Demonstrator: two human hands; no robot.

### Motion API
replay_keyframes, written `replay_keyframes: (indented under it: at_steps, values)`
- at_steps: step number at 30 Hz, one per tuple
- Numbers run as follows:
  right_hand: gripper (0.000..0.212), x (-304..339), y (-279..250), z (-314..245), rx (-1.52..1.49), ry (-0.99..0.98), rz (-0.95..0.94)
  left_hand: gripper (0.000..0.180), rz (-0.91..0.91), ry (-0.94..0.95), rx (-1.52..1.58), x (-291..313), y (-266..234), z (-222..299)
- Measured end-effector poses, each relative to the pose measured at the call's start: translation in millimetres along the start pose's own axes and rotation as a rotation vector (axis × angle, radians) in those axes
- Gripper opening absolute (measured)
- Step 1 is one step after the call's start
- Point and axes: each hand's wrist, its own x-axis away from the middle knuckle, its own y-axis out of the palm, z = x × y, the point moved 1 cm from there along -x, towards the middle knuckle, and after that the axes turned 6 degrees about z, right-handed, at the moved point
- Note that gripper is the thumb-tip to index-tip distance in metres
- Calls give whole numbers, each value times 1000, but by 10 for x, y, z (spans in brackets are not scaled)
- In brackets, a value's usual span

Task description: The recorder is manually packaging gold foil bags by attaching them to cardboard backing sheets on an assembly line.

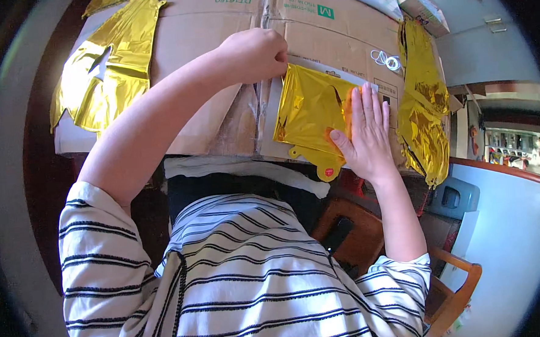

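A folded gold foil balloon (312, 102) lies flat on cardboard in front of me. Under its far edge shows a pale strip with a hang hole (333, 74). At the balloon's far left corner my left hand (255, 54) is closed, its fingertips pinching the foil edge. My right hand (369, 133) lies flat with fingers stretched out, pressing on the balloon's right side. The near edge carries a rounded gold tab (326, 165) with a small red spot, hanging over the cardboard's edge.
More gold foil balloons lie at the left (121, 60) and the right (424, 99). White string (386, 59) is coiled on the cardboard (212, 110). A box (421, 5) stands at the far right. A wooden chair (456, 293) and a blue-grey stool (454, 195) are at my right.
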Motion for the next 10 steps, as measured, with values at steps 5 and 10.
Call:
replay_keyframes:
  at_steps: [5, 10]
  values:
    - [95, -1, 4, 6, 3, 0, -3, 23, 85, -36, -81, 90, 92, 43]
    - [96, -3, 11, 5, 4, -2, -6, 26, 330, 76, -102, 191, 292, -51]
